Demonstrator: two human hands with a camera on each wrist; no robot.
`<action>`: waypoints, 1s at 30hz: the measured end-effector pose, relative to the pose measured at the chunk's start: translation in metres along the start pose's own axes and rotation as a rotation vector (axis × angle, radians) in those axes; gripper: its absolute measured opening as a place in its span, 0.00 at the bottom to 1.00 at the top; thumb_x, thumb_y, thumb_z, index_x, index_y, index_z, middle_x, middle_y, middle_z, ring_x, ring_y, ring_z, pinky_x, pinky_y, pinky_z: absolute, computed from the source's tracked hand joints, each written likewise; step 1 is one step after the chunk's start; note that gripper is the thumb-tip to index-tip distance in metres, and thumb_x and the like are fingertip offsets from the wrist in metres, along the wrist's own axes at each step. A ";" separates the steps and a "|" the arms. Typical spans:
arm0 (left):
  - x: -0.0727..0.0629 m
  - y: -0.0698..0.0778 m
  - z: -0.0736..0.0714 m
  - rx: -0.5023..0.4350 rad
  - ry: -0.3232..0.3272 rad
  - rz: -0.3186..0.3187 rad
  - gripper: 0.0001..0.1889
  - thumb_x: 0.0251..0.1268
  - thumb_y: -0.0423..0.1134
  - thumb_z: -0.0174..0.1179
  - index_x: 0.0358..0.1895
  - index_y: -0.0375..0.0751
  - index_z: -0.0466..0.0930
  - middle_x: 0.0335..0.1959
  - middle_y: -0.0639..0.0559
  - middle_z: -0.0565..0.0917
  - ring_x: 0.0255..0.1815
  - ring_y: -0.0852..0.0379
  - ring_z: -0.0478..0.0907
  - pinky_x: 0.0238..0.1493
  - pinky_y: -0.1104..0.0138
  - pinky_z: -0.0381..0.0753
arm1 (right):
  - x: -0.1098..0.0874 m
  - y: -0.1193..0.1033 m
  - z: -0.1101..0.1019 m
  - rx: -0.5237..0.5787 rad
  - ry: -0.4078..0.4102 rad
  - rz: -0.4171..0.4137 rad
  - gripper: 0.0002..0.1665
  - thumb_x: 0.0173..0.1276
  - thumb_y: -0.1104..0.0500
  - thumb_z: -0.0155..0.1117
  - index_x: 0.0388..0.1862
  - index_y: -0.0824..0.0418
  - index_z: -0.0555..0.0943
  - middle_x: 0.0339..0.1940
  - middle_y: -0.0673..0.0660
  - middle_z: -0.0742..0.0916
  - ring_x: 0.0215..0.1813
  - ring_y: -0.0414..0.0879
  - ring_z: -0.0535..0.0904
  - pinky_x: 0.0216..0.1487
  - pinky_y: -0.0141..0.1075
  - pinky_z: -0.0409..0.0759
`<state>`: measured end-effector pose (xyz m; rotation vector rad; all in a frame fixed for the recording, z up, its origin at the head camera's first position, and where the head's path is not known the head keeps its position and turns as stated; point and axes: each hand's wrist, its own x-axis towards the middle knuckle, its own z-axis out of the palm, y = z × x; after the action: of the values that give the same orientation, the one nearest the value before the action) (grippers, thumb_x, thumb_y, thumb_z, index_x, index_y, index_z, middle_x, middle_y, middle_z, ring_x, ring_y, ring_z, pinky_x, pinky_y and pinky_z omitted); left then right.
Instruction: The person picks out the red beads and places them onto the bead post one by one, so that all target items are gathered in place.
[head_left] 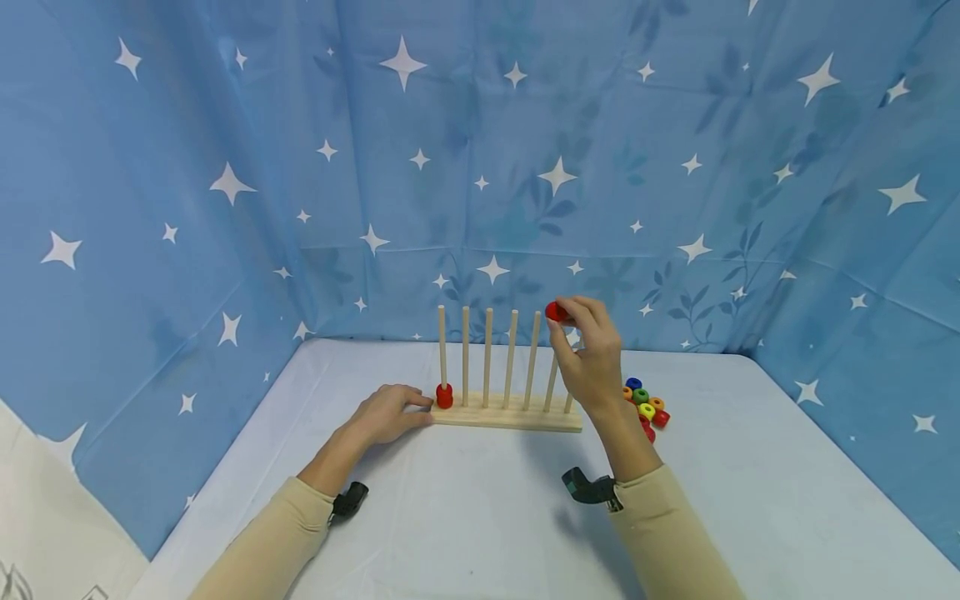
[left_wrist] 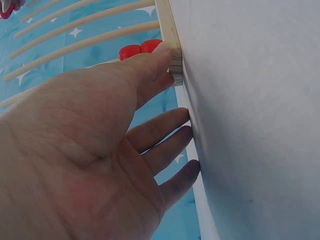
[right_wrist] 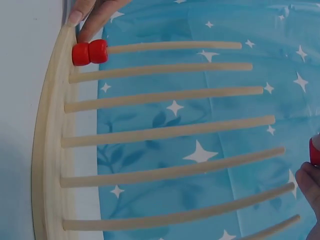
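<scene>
A wooden peg rack (head_left: 510, 417) stands on the white table with a row of upright dowels. Two red beads (head_left: 444, 396) are stacked at the foot of its leftmost dowel. My left hand (head_left: 388, 412) pinches the left end of the base between thumb and index finger; in the left wrist view its other fingers (left_wrist: 172, 182) spread down to the tabletop. Raised near the dowel tops on the right, my right hand (head_left: 592, 354) pinches another red bead (head_left: 556, 312) between thumb and fingertips. That bead (right_wrist: 314, 151) is only partly visible at the right wrist view's edge.
Right of the rack lies a loose cluster of coloured beads (head_left: 647, 410), in red, yellow, green, blue and orange, partly behind my right forearm. A blue star-patterned curtain (head_left: 480, 167) hangs behind and beside the table (head_left: 450, 517).
</scene>
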<state>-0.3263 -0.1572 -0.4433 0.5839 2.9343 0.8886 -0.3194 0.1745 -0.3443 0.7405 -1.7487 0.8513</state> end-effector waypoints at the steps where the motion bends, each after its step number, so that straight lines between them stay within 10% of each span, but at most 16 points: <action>1: 0.000 0.000 0.000 0.000 -0.001 0.000 0.18 0.71 0.48 0.68 0.60 0.50 0.88 0.67 0.42 0.82 0.71 0.39 0.76 0.68 0.42 0.75 | 0.000 -0.001 0.001 0.001 -0.007 0.001 0.19 0.70 0.70 0.69 0.59 0.71 0.83 0.52 0.67 0.84 0.48 0.56 0.86 0.58 0.23 0.80; 30: 0.001 0.000 0.001 0.002 -0.004 -0.002 0.18 0.71 0.48 0.68 0.60 0.50 0.88 0.68 0.42 0.82 0.71 0.38 0.76 0.68 0.42 0.75 | 0.000 -0.024 0.036 0.035 -0.095 -0.029 0.17 0.70 0.68 0.70 0.57 0.70 0.85 0.50 0.64 0.85 0.47 0.54 0.86 0.50 0.43 0.88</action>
<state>-0.3271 -0.1570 -0.4439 0.5827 2.9322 0.8829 -0.3190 0.1316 -0.3484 0.8390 -1.8064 0.8411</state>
